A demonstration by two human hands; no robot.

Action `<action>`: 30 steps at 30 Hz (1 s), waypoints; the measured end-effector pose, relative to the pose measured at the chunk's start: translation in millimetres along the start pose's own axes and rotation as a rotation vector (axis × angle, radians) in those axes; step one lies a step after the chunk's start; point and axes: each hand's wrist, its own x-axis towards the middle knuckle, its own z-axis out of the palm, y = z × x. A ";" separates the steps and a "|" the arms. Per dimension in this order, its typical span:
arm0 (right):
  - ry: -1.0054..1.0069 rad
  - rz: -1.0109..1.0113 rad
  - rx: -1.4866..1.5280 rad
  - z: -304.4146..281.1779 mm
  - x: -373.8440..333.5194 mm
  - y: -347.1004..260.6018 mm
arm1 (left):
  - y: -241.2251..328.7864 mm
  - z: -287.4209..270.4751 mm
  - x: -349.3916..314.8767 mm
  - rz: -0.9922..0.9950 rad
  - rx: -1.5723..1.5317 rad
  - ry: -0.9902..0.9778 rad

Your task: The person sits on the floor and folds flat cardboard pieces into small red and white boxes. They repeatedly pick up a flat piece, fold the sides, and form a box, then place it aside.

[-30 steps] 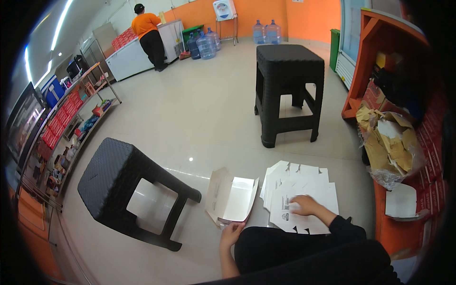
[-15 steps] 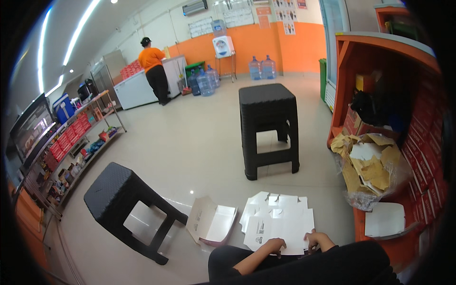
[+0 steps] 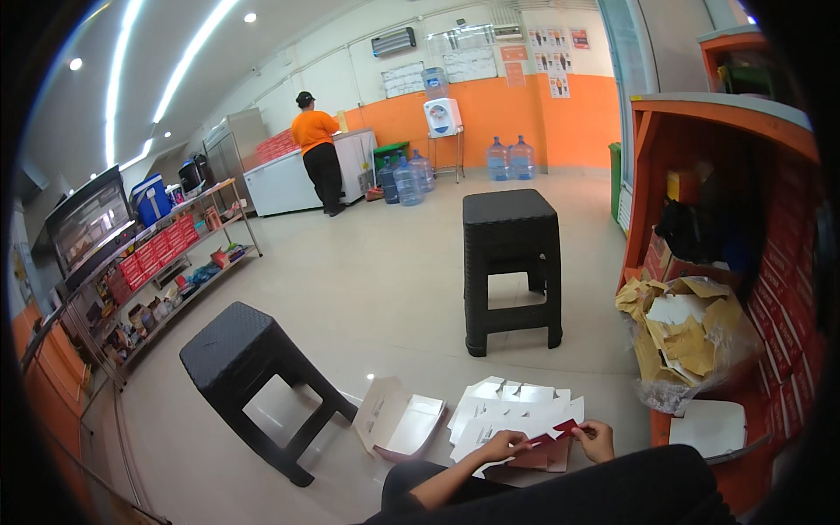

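Over my lap lies a flat white cardboard box blank (image 3: 503, 430), its near edge turned up so the red outer side shows. My left hand (image 3: 506, 446) is closed on a red flap at that edge. Across from it, my right hand (image 3: 597, 440) pinches another red flap near the right corner. Beneath and beyond the blank are more white blanks (image 3: 499, 393) in an overlapping stack. A partly folded box (image 3: 404, 422) with raised sides sits on the floor to the left of the stack.
A black stool (image 3: 254, 359) lies tilted at left; stacked black stools (image 3: 512, 227) stand ahead. On the right, an orange shelf (image 3: 641, 162) holds torn brown wrapping (image 3: 687, 337) and red cartons. A person in orange (image 3: 313, 131) stands at a white chest freezer (image 3: 280, 185).
Both hands have lifted the near edge of the blank, so red flaps now show between my fingers. My right hand has closed on a flap. The whole view has tipped upward.
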 end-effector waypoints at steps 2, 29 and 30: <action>0.087 -0.074 0.138 3.0 1.0 -4.2 | 4.7 -8.2 2.6 -0.133 -0.200 -0.064; 0.386 -0.821 -0.448 11.2 -31.0 -176.5 | 151.4 -39.9 -8.5 -0.006 -0.415 -0.126; 0.336 -0.841 -0.461 10.5 -30.7 -174.1 | 155.4 -41.7 -11.4 -0.031 -0.375 -0.116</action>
